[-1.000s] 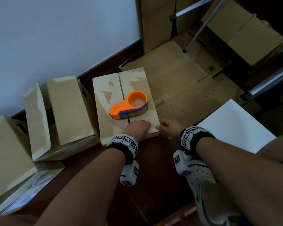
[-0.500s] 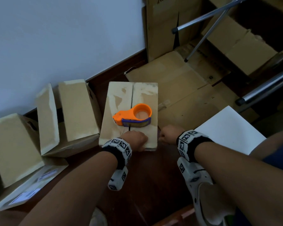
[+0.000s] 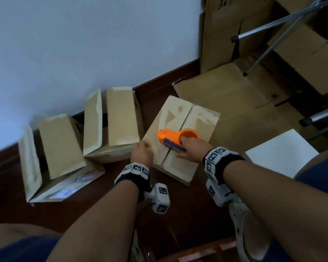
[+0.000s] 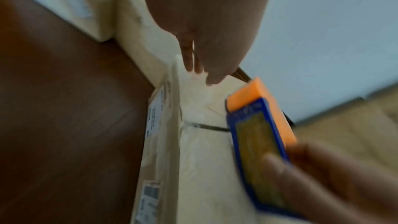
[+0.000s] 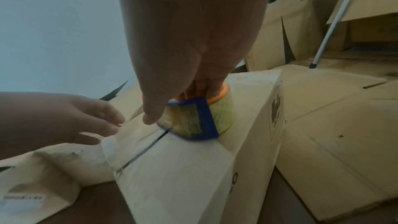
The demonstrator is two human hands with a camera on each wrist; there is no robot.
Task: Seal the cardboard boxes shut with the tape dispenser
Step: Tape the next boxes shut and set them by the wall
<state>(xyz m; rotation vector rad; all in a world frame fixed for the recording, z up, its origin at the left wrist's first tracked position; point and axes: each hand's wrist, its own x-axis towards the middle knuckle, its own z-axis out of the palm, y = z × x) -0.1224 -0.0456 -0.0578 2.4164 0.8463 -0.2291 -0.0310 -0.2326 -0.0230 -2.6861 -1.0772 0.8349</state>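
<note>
A cardboard box [image 3: 203, 120] with its two top flaps closed sits on the dark floor, a seam running down its middle. The orange and blue tape dispenser [image 3: 175, 137] lies on top of it, across the seam. My right hand [image 3: 191, 147] grips the dispenser [image 5: 193, 122], fingers hooked in its orange ring and thumb down its side. My left hand [image 3: 142, 151] rests with straight fingers [image 4: 193, 64] on the box's left edge [image 4: 204, 168] and holds nothing. The left wrist view is blurred.
Two boxes with raised flaps [image 3: 121, 118] [image 3: 59, 146] stand to the left along the white wall. Flattened cardboard [image 3: 225, 95] lies behind the box, a white board [image 3: 280, 152] to the right. Metal stand legs [image 3: 273, 29] cross the upper right. A white shoe [image 3: 250, 233] is below.
My right hand left the box's near edge and took hold of the dispenser. My left hand shifted to the box's left edge. The box now lies turned at an angle.
</note>
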